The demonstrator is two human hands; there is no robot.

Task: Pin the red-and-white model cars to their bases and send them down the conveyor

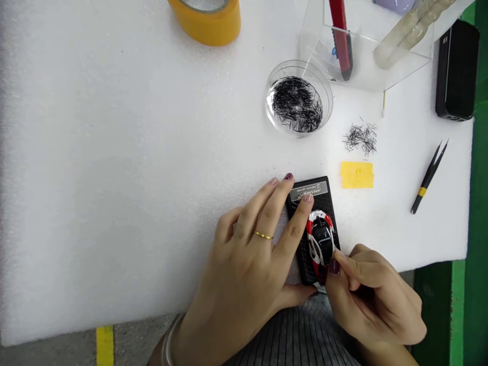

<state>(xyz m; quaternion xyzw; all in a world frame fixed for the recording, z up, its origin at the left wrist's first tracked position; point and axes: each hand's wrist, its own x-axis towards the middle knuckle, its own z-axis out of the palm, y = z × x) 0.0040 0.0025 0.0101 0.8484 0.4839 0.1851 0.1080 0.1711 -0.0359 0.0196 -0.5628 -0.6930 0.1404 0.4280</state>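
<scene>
A small toy model car (323, 239) in red, white and black is on a black display base (325, 203) with a silver name plate (318, 188). My left hand (247, 254) grips the base, its fingertips at the far end and along the plate, its thumb at the near end. At the car's right side, my right hand (375, 292) is closed in a pinch, thumb against forefinger. Whatever is between those fingertips is too small or hidden to make out. The pinch meets the side of the car near its cabin.
Beyond the base stand a clear round dish (297, 104) of short black bristles, a loose bristle pile (361, 138) and a yellow tape piece (357, 175). Black tweezers (429, 178) lie right. Farther back are a tape roll (211, 25), a clear box (366, 71) and a black device (457, 71).
</scene>
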